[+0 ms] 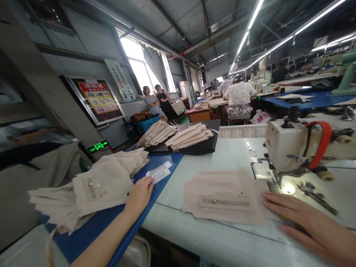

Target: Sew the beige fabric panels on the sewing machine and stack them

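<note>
Count: one beige panel, carrying one zipper and one metal ring; one beige pile at left; two beige bundles farther back on black sheeting. White slips on the blue board, number unclear.

Panel location: flat on the pale desk, between your two hands. Your right hand lies on its right edge, hiding part of it; grip unclosed, fingers extended. Your left hand is beside the pile, fingertips at the slips; whether that grip pinches them, you cannot say.

Surroundings: sewing machine stands just beyond your right hand.

Orientation: panel's long axis runs left–right, right end toward the machine. Zipper likewise, slider at left.
</note>
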Demonstrator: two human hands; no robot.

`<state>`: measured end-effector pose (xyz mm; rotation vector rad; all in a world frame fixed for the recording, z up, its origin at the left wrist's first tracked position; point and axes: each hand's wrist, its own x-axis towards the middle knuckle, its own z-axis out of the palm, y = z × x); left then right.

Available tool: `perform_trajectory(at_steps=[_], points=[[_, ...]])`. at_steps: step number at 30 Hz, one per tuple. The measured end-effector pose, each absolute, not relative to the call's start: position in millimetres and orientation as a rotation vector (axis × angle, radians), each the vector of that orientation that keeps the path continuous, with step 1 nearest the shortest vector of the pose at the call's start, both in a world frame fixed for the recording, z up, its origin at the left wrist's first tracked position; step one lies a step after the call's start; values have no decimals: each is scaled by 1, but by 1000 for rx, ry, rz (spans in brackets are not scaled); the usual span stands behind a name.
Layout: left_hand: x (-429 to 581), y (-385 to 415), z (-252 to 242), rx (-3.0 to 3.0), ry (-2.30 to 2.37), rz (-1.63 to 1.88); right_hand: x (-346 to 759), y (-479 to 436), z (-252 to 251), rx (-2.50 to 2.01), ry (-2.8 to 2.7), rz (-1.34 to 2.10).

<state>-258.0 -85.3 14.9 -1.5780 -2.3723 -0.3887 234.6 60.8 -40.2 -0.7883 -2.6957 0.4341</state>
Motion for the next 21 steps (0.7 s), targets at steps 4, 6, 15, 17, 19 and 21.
perform_trajectory(at_steps=[4,6,15,17,19,21], points=[[-261,-72,21,-1619,-2337,-408,233,60,-37,-782,-2666,455],[-264,-65,23,-1650,-2337,-418,234,60,-37,-775,-2656,454],[-262,-52,15,-1671,-2328,-468,235,58,-37,-776,-2762,376],[-262,-52,13,-1653,-2325,-478,235,58,-37,-782,-2757,377],[-263,-53,12,-1636,-2322,-487,235,58,-37,-791,-2758,381],[-264,-53,11,-1623,-2315,-497,236,58,-36,-786,-2750,405]])
